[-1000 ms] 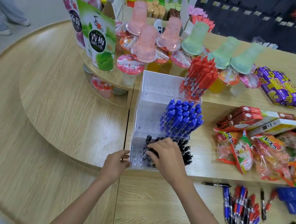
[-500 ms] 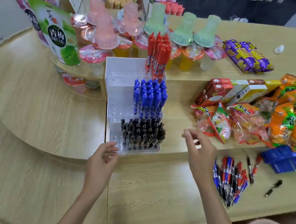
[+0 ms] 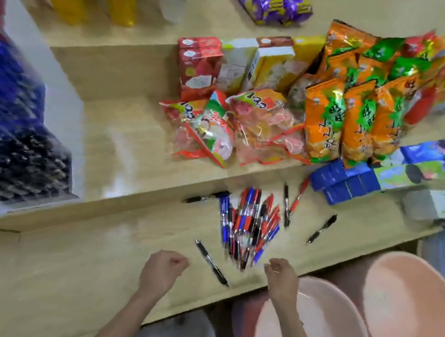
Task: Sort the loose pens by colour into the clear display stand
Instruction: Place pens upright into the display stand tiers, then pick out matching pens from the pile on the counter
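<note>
I am holding my left hand (image 3: 162,271) and right hand (image 3: 281,276) in empty fists by the pile of pens (image 3: 248,225), with one black pen (image 3: 210,262) lying between them.

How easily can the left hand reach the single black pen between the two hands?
Probably yes. The left hand is beside the black pen, with only bare table between them. The pen lies apart from the pile of pens, so nothing seems to block it.
</note>
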